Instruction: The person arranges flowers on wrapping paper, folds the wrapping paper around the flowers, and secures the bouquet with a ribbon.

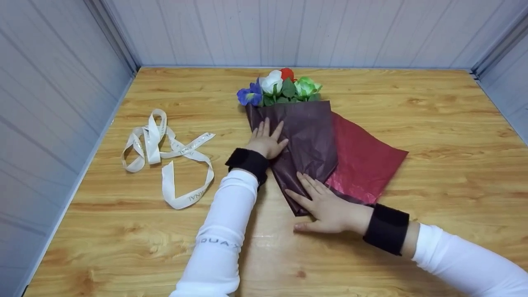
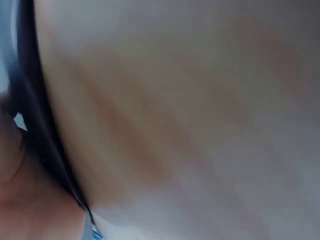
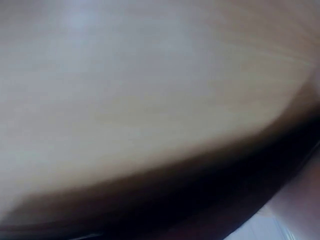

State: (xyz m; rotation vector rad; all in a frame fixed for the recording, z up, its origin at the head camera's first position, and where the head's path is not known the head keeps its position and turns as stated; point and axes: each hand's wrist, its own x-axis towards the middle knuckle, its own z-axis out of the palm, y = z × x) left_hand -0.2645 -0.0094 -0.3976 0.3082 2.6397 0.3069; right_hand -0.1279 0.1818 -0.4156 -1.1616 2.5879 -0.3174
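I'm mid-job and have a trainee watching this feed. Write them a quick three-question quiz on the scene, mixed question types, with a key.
1. Which of the flowers is furthest left in the head view: a) red, b) blue, c) green?
2. True or false: the left hand and the right hand both touch the dark wrapping paper.
3. Where is the white ribbon, and is it tied around anything?

Key:
1. b, the blue flower.
2. True.
3. Loose on the table, left of the dark wrapping paper; it is tied around nothing.
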